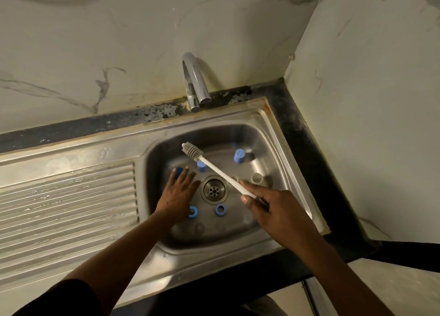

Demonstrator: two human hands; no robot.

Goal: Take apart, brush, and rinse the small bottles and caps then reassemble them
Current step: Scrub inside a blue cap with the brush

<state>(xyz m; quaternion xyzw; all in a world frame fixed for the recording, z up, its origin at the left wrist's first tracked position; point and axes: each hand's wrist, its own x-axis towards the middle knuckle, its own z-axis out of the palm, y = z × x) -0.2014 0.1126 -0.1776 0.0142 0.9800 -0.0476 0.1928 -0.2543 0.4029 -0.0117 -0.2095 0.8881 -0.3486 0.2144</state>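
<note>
Small blue parts lie scattered in the steel sink basin [269, 134]. My left hand [177, 194] reaches in with straight fingers over a dark blue piece [179, 171] at the basin's left. My right hand [273, 211] grips the white handle of a bottle brush [192, 150], whose grey bristle head hangs above the basin's far side. A blue cap [239, 156] stands at the back right and another blue cap [201, 166] near the brush shaft. Two blue rings [220, 210] [192, 212] lie in front of the drain. A clear small bottle [257, 178] sits to the right.
A chrome tap [194, 82] arches over the back rim, no water running. The drain [214, 190] is at the basin's centre. A ribbed steel draining board [66, 208] stretches left. Marble-patterned walls close the back and right; a dark counter edge [304, 137] borders the sink.
</note>
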